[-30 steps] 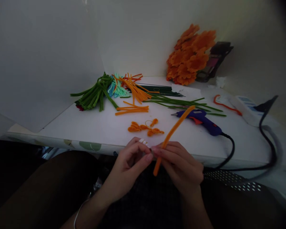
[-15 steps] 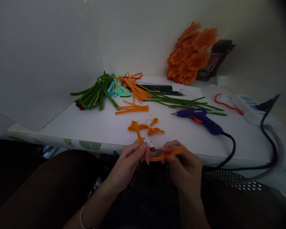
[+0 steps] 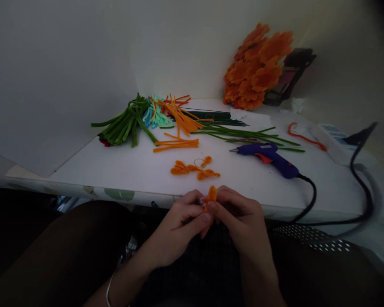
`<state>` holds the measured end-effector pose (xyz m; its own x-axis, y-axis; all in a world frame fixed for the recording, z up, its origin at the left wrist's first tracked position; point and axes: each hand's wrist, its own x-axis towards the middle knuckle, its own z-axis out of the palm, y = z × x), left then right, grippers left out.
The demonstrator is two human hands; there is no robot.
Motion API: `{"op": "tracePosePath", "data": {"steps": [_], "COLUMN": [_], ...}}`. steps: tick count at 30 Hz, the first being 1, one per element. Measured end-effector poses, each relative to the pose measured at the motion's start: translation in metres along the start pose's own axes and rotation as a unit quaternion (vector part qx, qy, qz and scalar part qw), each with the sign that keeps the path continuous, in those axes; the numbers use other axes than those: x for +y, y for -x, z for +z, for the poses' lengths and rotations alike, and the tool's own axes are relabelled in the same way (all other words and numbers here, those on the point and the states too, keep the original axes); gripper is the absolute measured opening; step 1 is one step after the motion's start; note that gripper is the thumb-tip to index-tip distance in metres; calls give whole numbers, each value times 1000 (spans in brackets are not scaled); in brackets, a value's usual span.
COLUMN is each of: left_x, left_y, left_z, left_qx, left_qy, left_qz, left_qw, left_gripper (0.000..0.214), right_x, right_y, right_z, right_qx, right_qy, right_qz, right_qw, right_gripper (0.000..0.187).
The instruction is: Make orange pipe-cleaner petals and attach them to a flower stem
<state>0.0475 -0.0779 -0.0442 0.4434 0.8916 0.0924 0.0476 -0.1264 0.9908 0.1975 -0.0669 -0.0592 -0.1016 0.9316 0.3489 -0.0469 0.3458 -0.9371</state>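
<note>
Hands: left hand [image 3: 182,221] and right hand [image 3: 240,219] pinch folded orange pipe cleaner [image 3: 211,195] by tabletop [image 3: 141,170] near edge; best to press folds tight, loops even.

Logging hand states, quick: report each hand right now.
Left hand: closed, fingertips pinching the folded orange pipe cleaner.
Right hand: closed, pinching the same pipe cleaner.

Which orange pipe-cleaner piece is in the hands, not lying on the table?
The small folded piece, pinched between left hand and right hand; the looped pieces and straight strips lie on the table.
</note>
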Motion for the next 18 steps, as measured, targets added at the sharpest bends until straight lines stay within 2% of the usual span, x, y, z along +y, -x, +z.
{"op": "tracePosePath", "data": {"steps": [2,4,6,9,11,18], "left_x": [-1,-5,-12,-24,-29,-35], "left_y": [3,5,7,9,8,4], "left_z": [-1,-2,-1,5,11,23], "left_qx": [6,35,52,-13,-55,-41], "left_qy": [7,75,152,226,267,334], "left_qz": [-1,-12,-50,-117,-132,-127], "left_qw": [1000,996,986,967,953,933], "left_gripper": [35,26,23,36,43,45], "right_x": [3,6,8,8,7,9], "right_y": [0,1,0,0,-1,2], "right_z": [-1,-3,-3,-2,1,4], "right_qx": [1,12,17,8,1,36], "right_qy": [-16,-41,-70,-97,-108,-136], "right_qz": [6,9,14,21,25,28], "right_qw": [1000,999,997,995,994,990], "right_gripper": [8,9,7,9,10,9]}}
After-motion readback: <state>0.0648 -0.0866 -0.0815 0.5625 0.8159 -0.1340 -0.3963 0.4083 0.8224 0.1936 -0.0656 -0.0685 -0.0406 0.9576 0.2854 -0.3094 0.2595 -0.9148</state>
